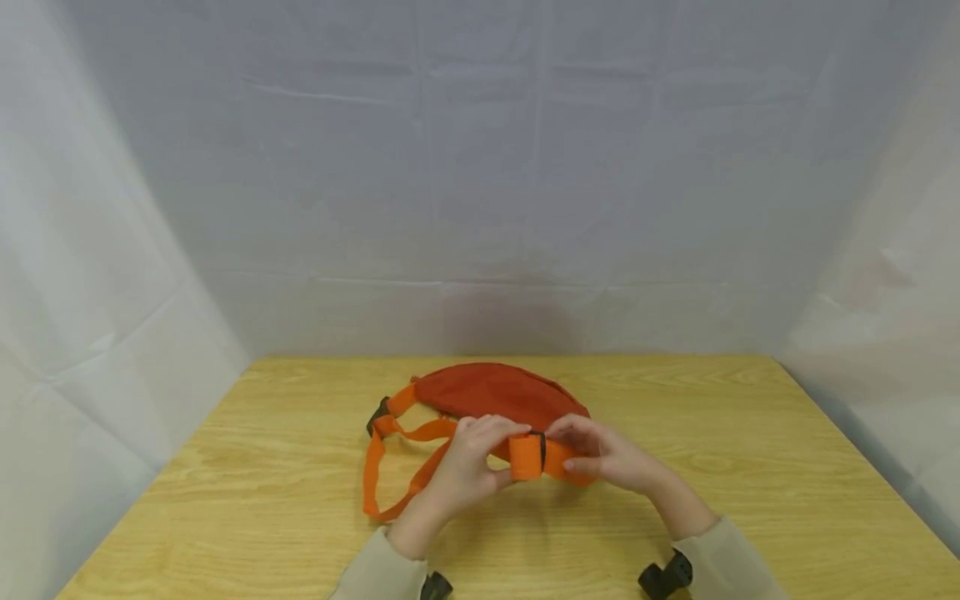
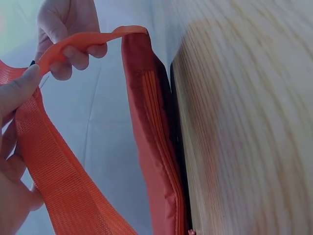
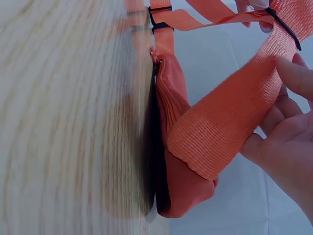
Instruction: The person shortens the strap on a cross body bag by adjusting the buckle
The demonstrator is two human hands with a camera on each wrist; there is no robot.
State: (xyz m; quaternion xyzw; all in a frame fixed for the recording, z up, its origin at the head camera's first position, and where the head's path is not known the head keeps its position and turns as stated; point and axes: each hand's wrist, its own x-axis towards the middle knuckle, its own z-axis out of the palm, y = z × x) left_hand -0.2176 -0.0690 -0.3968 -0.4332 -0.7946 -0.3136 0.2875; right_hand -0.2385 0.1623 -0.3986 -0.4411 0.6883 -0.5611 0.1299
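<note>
A red waist bag (image 1: pixel 495 392) lies on the table, its zipper side showing in the left wrist view. Its orange strap (image 1: pixel 525 458) is lifted in front of the bag between both hands. My left hand (image 1: pixel 474 458) pinches the strap beside a black slider (image 1: pixel 542 450), fingers above and thumb below. On the other side of that slider, my right hand (image 1: pixel 611 458) grips the webbing between thumb and fingers, as the right wrist view (image 3: pixel 293 122) shows of this hand. A black buckle (image 1: pixel 378 415) joins the strap at the bag's left end.
A loose loop of strap (image 1: pixel 369 483) spreads on the wooden table (image 1: pixel 262 467) left of my left hand. Pale cloth sheets (image 1: pixel 480 183) hang behind the table and along both sides. Dark wrist devices (image 1: pixel 666 575) sit at both sleeves.
</note>
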